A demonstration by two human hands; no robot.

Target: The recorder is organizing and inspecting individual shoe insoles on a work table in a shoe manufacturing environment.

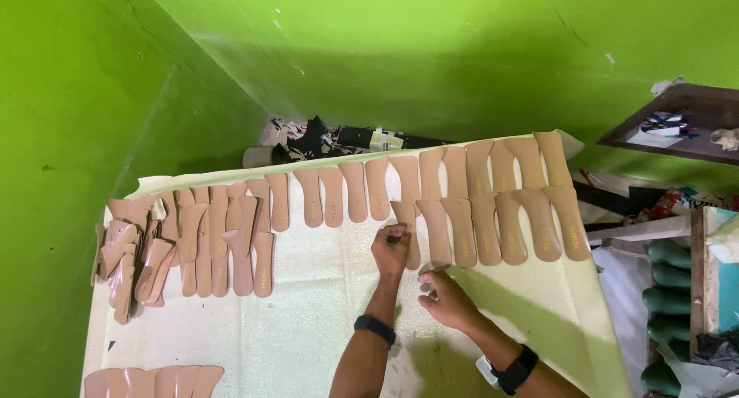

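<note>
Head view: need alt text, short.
Seen from above, a person's left hand pinches a tan shoe insole on a pale sheet, while the right hand rests on the sheet beside it. Rows of matching insoles line the sheet's far edge, with a loose pile at left, against green walls.

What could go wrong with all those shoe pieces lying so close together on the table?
The left hand grips one tan insole squeezed between its neighbours, so pulling it might nudge the tidy row of insoles crooked. The right hand rests just below that row and could brush it too. At the far left, the loose pile of insoles sits near the edge of the pale sheet, so a bump might send some sliding off.
</note>
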